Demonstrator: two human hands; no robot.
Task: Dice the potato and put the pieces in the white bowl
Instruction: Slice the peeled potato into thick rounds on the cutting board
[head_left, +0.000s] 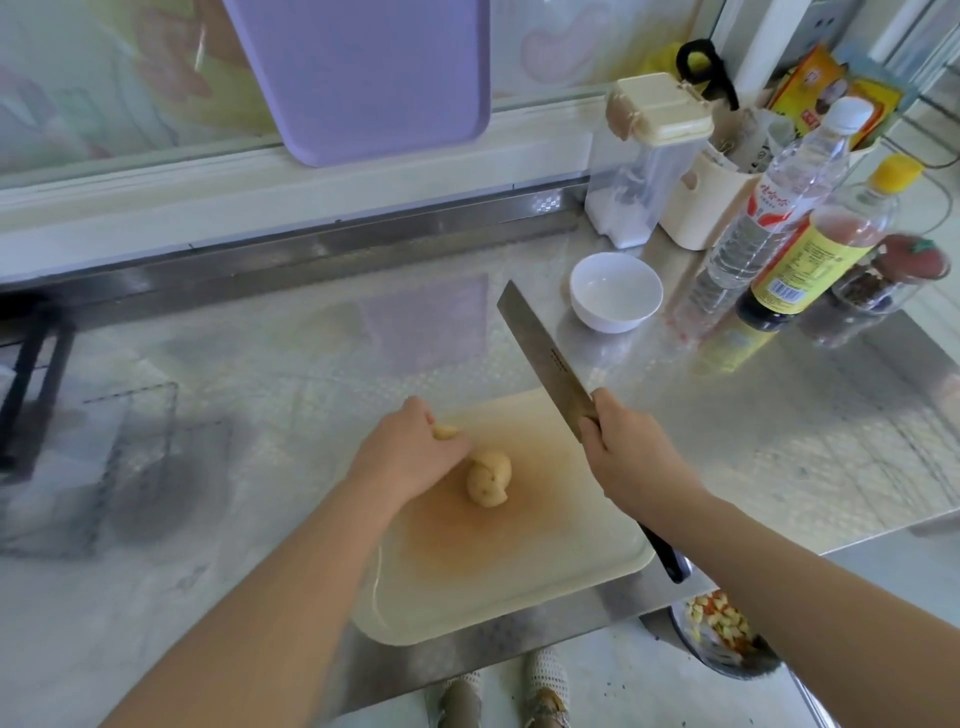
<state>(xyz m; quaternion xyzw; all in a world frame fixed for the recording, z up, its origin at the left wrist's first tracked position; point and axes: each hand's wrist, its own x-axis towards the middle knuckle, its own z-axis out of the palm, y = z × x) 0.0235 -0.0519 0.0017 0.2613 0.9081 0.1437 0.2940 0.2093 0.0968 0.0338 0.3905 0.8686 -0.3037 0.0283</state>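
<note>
A peeled potato (488, 477), partly cut, lies on the cream cutting board (519, 582). My left hand (410, 452) is just left of it, fingers closed around a small potato piece (445, 431). My right hand (631, 454) grips the knife (543, 358) where the blade meets the handle. The blade is raised off the board, pointing away toward the white bowl (615, 291). The bowl sits empty on the steel counter beyond the board's far right corner.
Bottles (769, 218) and a spice jar (893, 280) stand right of the bowl, with a clear container (644, 166) behind it. A purple tray (363, 78) leans on the back wall. A bin of scraps (719, 634) sits below the counter's front edge.
</note>
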